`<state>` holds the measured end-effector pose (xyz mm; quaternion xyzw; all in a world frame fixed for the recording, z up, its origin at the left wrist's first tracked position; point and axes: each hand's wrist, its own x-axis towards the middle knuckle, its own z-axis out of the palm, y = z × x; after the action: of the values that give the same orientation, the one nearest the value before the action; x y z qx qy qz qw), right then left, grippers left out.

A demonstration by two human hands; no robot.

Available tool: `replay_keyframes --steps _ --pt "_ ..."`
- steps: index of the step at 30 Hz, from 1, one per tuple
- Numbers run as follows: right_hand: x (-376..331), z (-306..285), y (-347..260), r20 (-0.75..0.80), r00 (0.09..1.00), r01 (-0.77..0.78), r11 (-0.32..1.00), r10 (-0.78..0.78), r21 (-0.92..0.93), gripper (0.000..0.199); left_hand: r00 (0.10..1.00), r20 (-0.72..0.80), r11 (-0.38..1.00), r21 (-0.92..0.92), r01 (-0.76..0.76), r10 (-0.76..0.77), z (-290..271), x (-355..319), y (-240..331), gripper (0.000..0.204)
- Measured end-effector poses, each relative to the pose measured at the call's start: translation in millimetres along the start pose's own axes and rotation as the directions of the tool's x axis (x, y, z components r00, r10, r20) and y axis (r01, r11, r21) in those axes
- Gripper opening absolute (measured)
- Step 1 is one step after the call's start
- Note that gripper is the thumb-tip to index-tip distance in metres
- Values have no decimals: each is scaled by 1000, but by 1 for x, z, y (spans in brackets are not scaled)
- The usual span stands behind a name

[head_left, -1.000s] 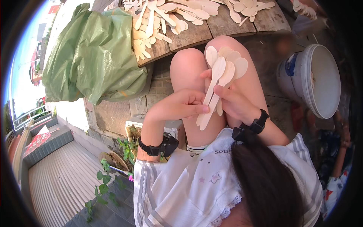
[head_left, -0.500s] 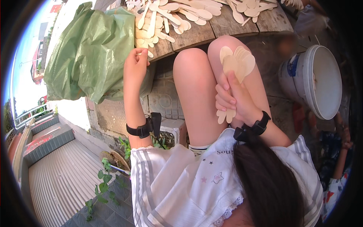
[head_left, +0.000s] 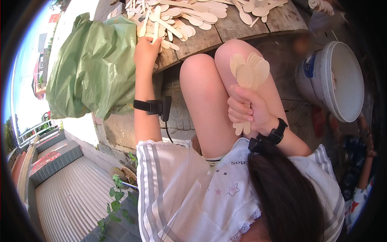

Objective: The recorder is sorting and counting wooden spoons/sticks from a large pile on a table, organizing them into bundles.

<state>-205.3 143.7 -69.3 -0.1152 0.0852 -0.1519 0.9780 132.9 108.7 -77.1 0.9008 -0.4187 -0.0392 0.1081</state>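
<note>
— Pale flat wooden spoons [head_left: 249, 72], where were they?

— A fanned bundle of them stood upright in the right hand [head_left: 246, 112], which was clenched round the handles, the rounded bowls fanned out above the fist against the raised knee.

— And the left hand [head_left: 146, 50]?

— Stretched out to the near edge of the weathered plank desk [head_left: 225, 30], its fingers curled on one loose wooden spoon [head_left: 155, 28] at the rim of the scattered heap [head_left: 193, 14] that covered the planks.

— What lay around?

— A crumpled green plastic bag [head_left: 96, 68] slumped against the desk's left corner, just beside that hand. A white plastic bucket [head_left: 338, 80] stood on the ground to the right, well apart from the desk.
</note>
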Motion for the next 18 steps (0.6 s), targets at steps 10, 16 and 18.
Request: replay_keyframes --steps 10,16,18 --pt "-1 -1 -3 15 1000 16 1000 -16 26 40 994 92 945 -317 83 -56 -27 -12 4 39" --pt "0 -3 -2 35 996 82 996 -83 30 33 989 -119 916 -380 -132 93 -47 -27 -17 35" --pt "0 -2 -1 2 996 89 996 -89 20 29 997 -22 812 -580 -71 72 -77 -56 2 33"
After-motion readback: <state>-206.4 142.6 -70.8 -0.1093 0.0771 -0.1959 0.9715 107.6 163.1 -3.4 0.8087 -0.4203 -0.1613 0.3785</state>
